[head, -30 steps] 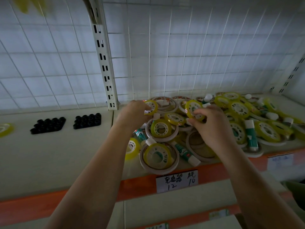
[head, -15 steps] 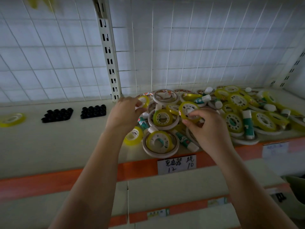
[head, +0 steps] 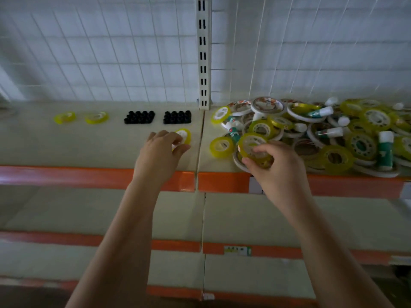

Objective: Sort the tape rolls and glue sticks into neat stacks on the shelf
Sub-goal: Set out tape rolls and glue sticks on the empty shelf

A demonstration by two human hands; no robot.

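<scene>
left hand (head: 160,150) pinching small yellow tape roll (head: 183,136) over shelf (head: 89,143) left of seam | right hand (head: 274,162) gripping larger yellow roll (head: 253,147) at near edge of mixed pile (head: 322,127) of tape and glue sticks | two yellow rolls (head: 81,117) lying far left beside black caps (head: 158,117)

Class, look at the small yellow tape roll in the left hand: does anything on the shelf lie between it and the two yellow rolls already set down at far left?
Yes. Two blocks of small black items sit between the held roll and the two placed rolls, toward the back; the front of the shelf looks bare.
</scene>
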